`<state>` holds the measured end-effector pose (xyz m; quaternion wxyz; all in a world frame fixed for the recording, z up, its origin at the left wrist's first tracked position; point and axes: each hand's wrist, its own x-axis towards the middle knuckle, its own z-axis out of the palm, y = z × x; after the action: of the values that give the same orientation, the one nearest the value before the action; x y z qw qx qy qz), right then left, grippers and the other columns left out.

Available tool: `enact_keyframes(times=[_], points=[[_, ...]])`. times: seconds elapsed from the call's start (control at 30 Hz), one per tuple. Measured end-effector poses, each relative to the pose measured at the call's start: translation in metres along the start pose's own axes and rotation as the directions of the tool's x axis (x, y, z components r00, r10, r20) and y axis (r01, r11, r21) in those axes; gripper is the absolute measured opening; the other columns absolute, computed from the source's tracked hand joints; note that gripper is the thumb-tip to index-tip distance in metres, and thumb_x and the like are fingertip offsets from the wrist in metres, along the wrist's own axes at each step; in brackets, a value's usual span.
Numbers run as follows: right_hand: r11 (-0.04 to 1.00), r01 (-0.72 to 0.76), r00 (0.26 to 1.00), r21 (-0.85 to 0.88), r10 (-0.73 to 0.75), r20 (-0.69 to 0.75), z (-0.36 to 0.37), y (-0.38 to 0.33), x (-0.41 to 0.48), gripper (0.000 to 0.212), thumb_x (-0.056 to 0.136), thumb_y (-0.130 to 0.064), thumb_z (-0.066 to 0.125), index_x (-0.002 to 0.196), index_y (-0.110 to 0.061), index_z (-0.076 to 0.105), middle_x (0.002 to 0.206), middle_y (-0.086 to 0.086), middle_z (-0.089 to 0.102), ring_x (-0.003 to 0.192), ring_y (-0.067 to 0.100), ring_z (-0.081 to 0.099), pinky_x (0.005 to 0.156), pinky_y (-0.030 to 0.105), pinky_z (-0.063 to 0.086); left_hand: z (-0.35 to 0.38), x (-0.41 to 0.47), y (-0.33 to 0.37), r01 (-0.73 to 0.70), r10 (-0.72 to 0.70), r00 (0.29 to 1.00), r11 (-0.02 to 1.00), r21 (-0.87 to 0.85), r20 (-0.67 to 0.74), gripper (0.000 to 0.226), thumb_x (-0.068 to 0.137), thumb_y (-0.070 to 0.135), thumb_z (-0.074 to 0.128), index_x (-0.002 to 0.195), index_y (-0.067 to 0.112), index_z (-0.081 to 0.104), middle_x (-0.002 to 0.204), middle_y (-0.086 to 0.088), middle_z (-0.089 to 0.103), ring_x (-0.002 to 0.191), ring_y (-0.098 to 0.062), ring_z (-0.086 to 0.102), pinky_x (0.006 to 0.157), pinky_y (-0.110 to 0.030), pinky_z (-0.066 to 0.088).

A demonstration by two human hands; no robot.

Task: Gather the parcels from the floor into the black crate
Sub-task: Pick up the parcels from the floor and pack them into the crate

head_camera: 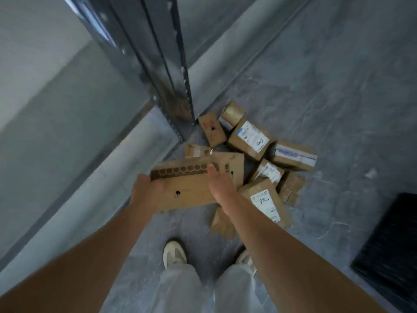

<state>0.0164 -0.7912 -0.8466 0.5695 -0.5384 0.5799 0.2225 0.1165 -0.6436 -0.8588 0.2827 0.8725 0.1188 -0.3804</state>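
A flat brown cardboard parcel with a row of printed circles along its top is held above the floor. My left hand grips its left end, and my right hand grips its right side. Beyond and to the right, several more cardboard parcels lie in a heap on the floor, among them one with a white label and a labelled one just right of my right wrist. The black crate stands at the right edge, only partly in view.
A dark metal shelf upright rises from the floor just behind the heap. A pale wall and skirting run along the left. My two feet in light shoes stand on grey stone floor, which stretches bare to the right.
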Motion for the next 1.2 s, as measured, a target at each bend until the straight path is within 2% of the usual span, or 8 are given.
enact_keyframes(times=[0.17, 0.27, 0.43, 0.53, 0.67, 0.77, 1.03, 1.2], points=[[0.985, 0.123, 0.986, 0.125, -0.107, -0.124, -0.091, -0.064, -0.146, 0.078, 0.099, -0.063, 0.017, 0.148, -0.005, 0.039, 0.146, 0.014, 0.046, 0.133, 0.032, 0.045, 0.112, 0.04, 0.033, -0.069, -0.134, 0.11, -0.165, 0.165, 0.986, 0.986, -0.036, -0.016, 0.019, 0.087, 0.025, 0.05, 0.077, 0.009, 0.047, 0.071, -0.008, 0.049, 0.07, -0.027, 0.054, 0.057, -0.031, 0.041], [0.956, 0.216, 0.959, 0.197, -0.17, -0.227, -0.148, -0.092, -0.242, 0.07, 0.103, -0.055, 0.018, 0.145, -0.004, 0.042, 0.143, 0.016, 0.049, 0.13, 0.031, 0.047, 0.104, 0.037, 0.035, -0.108, -0.223, 0.167, -0.298, 0.291, 0.954, 0.946, -0.124, -0.071, 0.029, 0.092, 0.035, 0.054, 0.073, 0.015, 0.045, 0.076, -0.005, 0.052, 0.085, -0.03, 0.061, 0.077, -0.045, 0.055], [0.877, 0.421, 0.898, 0.229, -0.369, -0.238, -0.204, -0.11, -0.327, 0.087, 0.089, -0.078, 0.021, 0.133, -0.01, 0.055, 0.13, 0.013, 0.06, 0.114, 0.027, 0.058, 0.102, 0.044, 0.046, -0.156, -0.34, 0.212, -0.453, 0.43, 0.884, 0.884, -0.113, -0.183, 0.041, 0.099, 0.051, 0.042, 0.09, 0.011, 0.051, 0.096, -0.012, 0.06, 0.09, -0.03, 0.058, 0.082, -0.038, 0.047], [0.805, 0.574, 0.816, 0.152, -0.547, -0.188, -0.234, -0.126, -0.374, 0.058, 0.1, -0.056, 0.03, 0.118, -0.01, 0.059, 0.113, 0.012, 0.064, 0.104, 0.026, 0.061, 0.091, 0.042, 0.051, -0.175, -0.383, 0.222, -0.481, 0.406, 0.858, 0.85, -0.216, -0.314, 0.039, 0.098, 0.051, 0.044, 0.089, 0.014, 0.052, 0.093, -0.011, 0.063, 0.088, -0.029, 0.062, 0.084, -0.043, 0.053], [0.713, 0.687, 0.726, 0.136, -0.672, -0.145, -0.257, -0.13, -0.448, 0.031, 0.101, -0.044, 0.045, 0.108, -0.016, 0.055, 0.105, 0.007, 0.062, 0.096, 0.018, 0.059, 0.082, 0.038, 0.051, -0.19, -0.433, 0.216, -0.496, 0.33, 0.843, 0.781, -0.379, -0.424, 0.033, 0.096, 0.042, 0.054, 0.083, 0.011, 0.051, 0.083, -0.012, 0.063, 0.085, -0.031, 0.065, 0.084, -0.054, 0.056], [0.684, 0.72, 0.693, 0.12, -0.718, -0.064, -0.263, -0.124, -0.465, 0.027, 0.098, -0.05, 0.046, 0.11, -0.026, 0.053, 0.111, 0.003, 0.062, 0.104, 0.02, 0.059, 0.096, 0.045, 0.05, -0.201, -0.464, 0.199, -0.534, 0.333, 0.822, 0.732, -0.423, -0.462, 0.035, 0.094, 0.042, 0.058, 0.079, 0.011, 0.052, 0.08, -0.012, 0.064, 0.088, -0.033, 0.065, 0.087, -0.054, 0.054], [0.644, 0.763, 0.617, 0.055, -0.751, 0.235, -0.234, -0.132, -0.533, 0.042, 0.101, -0.052, 0.038, 0.125, -0.02, 0.049, 0.12, 0.01, 0.061, 0.105, 0.026, 0.064, 0.074, 0.04, 0.061, -0.247, -0.558, 0.125, -0.707, 0.336, 0.63, 0.622, -0.338, -0.7, 0.021, 0.094, 0.031, 0.063, 0.094, 0.01, 0.062, 0.094, 0.0, 0.066, 0.092, -0.015, 0.06, 0.07, -0.016, 0.04], [0.638, 0.767, 0.584, 0.071, -0.739, 0.336, -0.169, -0.123, -0.578, 0.053, 0.097, -0.063, 0.035, 0.13, -0.025, 0.052, 0.13, 0.005, 0.059, 0.118, 0.026, 0.058, 0.098, 0.048, 0.052, -0.274, -0.602, 0.049, -0.798, 0.309, 0.497, 0.53, -0.287, -0.811, 0.025, 0.094, 0.019, 0.064, 0.116, 0.026, 0.054, 0.103, 0.004, 0.068, 0.1, -0.006, 0.065, 0.086, -0.026, 0.049]])
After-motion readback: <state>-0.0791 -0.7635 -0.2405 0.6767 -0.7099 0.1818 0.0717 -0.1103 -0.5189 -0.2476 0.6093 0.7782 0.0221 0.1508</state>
